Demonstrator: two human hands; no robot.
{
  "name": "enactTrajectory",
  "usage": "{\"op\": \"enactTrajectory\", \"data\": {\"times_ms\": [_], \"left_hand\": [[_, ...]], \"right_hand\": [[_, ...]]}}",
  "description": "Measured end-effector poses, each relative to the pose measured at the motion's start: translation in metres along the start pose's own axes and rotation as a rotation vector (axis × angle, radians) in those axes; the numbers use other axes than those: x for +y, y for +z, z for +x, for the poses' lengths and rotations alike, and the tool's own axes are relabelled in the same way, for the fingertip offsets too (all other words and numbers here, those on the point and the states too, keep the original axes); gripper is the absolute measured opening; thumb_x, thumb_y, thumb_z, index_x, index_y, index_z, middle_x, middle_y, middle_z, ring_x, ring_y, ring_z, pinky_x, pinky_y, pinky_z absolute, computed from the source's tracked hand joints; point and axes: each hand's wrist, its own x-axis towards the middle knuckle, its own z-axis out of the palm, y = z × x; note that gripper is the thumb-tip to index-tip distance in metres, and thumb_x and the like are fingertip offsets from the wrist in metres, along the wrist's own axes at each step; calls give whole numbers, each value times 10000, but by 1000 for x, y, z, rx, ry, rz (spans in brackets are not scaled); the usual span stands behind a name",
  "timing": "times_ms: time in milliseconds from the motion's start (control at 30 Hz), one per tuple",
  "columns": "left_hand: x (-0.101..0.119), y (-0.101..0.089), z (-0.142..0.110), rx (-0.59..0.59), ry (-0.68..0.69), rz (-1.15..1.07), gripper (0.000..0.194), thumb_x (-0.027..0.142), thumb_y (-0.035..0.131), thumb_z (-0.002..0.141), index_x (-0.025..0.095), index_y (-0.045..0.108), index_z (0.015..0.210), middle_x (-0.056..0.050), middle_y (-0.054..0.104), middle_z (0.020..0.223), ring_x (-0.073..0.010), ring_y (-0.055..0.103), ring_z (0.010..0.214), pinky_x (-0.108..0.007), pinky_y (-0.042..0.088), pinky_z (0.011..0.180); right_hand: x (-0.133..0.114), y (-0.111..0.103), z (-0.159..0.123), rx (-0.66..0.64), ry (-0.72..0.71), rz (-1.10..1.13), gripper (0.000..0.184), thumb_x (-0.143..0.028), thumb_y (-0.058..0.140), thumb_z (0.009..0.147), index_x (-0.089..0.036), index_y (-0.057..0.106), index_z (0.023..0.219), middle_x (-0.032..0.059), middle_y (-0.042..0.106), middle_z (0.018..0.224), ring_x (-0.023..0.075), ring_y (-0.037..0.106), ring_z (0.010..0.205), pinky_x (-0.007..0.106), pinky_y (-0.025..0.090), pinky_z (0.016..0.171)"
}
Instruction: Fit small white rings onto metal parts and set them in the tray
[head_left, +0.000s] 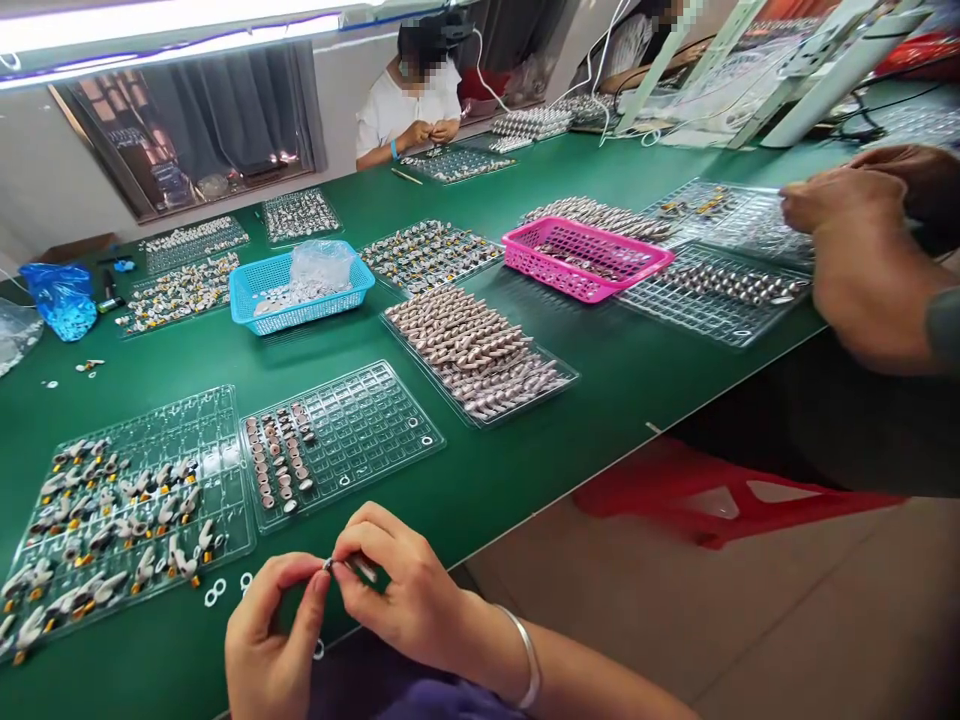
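My left hand (274,625) and my right hand (409,590) meet fingertip to fingertip at the table's front edge. Both are closed in a pinch on a small part (328,566), dark and pale, mostly hidden by the fingers. A pale stem (365,570) shows between the fingers of my right hand. Just beyond, a clear tray (367,425) carries rows of small round brownish pieces at its left. To its left, another clear tray (214,425) holds several white-and-grey earbud-like parts with orange tabs. White rings (215,592) lie on the table near my left hand.
A blue basket (300,318) with a plastic bag and a pink basket (592,288) stand farther back. A tray of stacked beige parts (465,345) lies between. A co-worker's hands (862,230) are at the right, another person (412,100) across. A red stool (720,495) stands below.
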Motion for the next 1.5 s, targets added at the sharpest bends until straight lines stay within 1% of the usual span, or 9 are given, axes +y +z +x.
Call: {"op": "enactTrajectory", "data": {"times_ms": [167, 333, 500, 833, 1167, 1333, 1367, 1433, 1500], "left_hand": [[8, -7, 7, -225, -341, -297, 197, 402, 769, 729, 222, 723, 793, 15, 637, 715, -133, 547, 641, -213, 468, 625], [14, -12, 7, -389, -387, -378, 198, 339, 809, 699, 201, 667, 705, 37, 542, 701, -109, 474, 655, -184, 402, 603], [18, -16, 5, -447, -274, -296, 175, 310, 784, 726, 204, 652, 684, 25, 521, 723, -128, 489, 670, -209, 401, 614], [31, -18, 4, -396, 11, -41, 103, 242, 760, 745, 240, 691, 668, -5, 585, 725, -167, 565, 701, -236, 441, 658], [28, -14, -12, -134, 297, 50, 136, 136, 662, 780, 266, 691, 755, -14, 614, 762, -178, 587, 678, -252, 463, 630], [15, -44, 22, -228, 373, 445, 141, 133, 562, 840, 251, 632, 803, -12, 657, 811, -183, 640, 745, -262, 498, 684], [11, -48, 32, -229, 363, 539, 140, 150, 564, 843, 252, 645, 896, -15, 675, 851, -184, 654, 756, -273, 506, 699], [5, -51, 53, -265, 354, 685, 245, 181, 545, 864, 238, 619, 1091, -27, 694, 899, -188, 668, 756, -292, 513, 687], [3, -44, 71, -291, 383, 774, 184, 233, 532, 894, 226, 644, 1040, -38, 695, 910, -205, 666, 804, -323, 501, 725]], "right_hand": [[1, -6, -1, -1, -140, -23, 95, -122, 539, 879, -179, 595, 930, 41, 555, 816, 136, 537, 737, 231, 495, 657], [6, -10, -7, -29, -341, -56, 133, -158, 497, 917, -198, 589, 1004, 46, 574, 843, 135, 533, 725, 255, 493, 682], [8, -14, -8, -49, -380, 2, 129, -174, 481, 921, -207, 591, 980, 44, 576, 852, 130, 541, 723, 256, 498, 694], [7, -15, -8, -91, -384, 23, 99, -195, 493, 921, -197, 592, 913, 32, 563, 794, 116, 519, 652, 243, 481, 630], [4, -17, -9, -57, -314, 17, 98, -134, 525, 889, -169, 586, 958, 40, 552, 788, 127, 527, 674, 232, 489, 612], [12, -25, -7, 13, -116, 48, 105, -103, 509, 896, -182, 564, 938, 46, 587, 817, 147, 577, 780, 244, 523, 684], [15, -26, -7, 18, -70, 78, 104, -109, 499, 904, -185, 560, 937, 52, 602, 839, 149, 594, 799, 248, 530, 695], [21, -25, -9, 4, 26, 156, 95, -137, 478, 926, -187, 556, 944, 61, 627, 878, 148, 628, 812, 251, 545, 703], [25, -21, -11, -33, 133, 234, 82, -172, 472, 942, -184, 553, 945, 57, 638, 876, 140, 660, 779, 240, 554, 686]]}}
